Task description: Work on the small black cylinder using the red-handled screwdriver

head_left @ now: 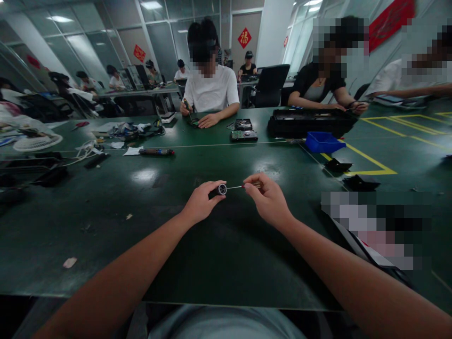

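Over the green table, my left hand (204, 201) is closed around a small dark cylinder (222, 189) with a pale ring at its end, which faces right. My right hand (267, 197) grips a thin screwdriver (236, 188); part of its handle shows between the fingers, with a red spot near the shaft. The metal shaft points left and reaches the ringed end of the cylinder. Whether the tip is inside the cylinder or only touches its rim, I cannot tell. Most of the cylinder's body is hidden by my left fingers.
Beyond my hands lie an electric screwdriver (157, 152), hard drives (244, 136), a long black casing (312, 123) and a blue bin (324, 142). Black scraps (361, 182) lie to the right, a white fan grille (37, 142) to the left. A person in white (212, 89) works opposite.
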The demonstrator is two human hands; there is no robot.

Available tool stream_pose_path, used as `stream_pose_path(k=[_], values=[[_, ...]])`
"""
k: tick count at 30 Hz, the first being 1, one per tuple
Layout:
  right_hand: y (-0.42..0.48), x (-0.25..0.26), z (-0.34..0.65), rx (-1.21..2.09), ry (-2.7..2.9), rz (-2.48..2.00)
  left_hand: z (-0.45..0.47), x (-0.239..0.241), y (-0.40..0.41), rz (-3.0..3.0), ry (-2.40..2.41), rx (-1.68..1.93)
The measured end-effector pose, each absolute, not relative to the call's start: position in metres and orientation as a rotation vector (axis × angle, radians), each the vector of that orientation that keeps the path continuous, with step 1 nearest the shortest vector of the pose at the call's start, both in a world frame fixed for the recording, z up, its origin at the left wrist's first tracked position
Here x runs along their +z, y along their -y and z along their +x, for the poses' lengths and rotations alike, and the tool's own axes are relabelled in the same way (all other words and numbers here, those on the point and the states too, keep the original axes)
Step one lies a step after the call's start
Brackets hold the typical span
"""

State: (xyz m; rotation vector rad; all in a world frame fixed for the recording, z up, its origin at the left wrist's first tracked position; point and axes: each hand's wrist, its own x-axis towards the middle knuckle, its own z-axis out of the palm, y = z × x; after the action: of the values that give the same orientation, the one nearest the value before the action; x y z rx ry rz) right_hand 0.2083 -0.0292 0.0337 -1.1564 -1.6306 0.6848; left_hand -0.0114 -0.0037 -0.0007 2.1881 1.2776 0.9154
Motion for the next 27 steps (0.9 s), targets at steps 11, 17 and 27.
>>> stream_pose_path(k=[11,17,27], values=[[0.031,0.032,0.208,0.819,1.65,-1.148,-0.011,0.001,0.004,2.177,-1.305,0.9],[0.027,0.025,0.207,0.905,1.449,-1.062,-0.011,0.001,0.004,2.178,-1.296,0.893],[0.011,0.024,0.212,1.309,1.029,-0.965,-0.011,0.005,0.006,2.267,-1.177,0.963]])
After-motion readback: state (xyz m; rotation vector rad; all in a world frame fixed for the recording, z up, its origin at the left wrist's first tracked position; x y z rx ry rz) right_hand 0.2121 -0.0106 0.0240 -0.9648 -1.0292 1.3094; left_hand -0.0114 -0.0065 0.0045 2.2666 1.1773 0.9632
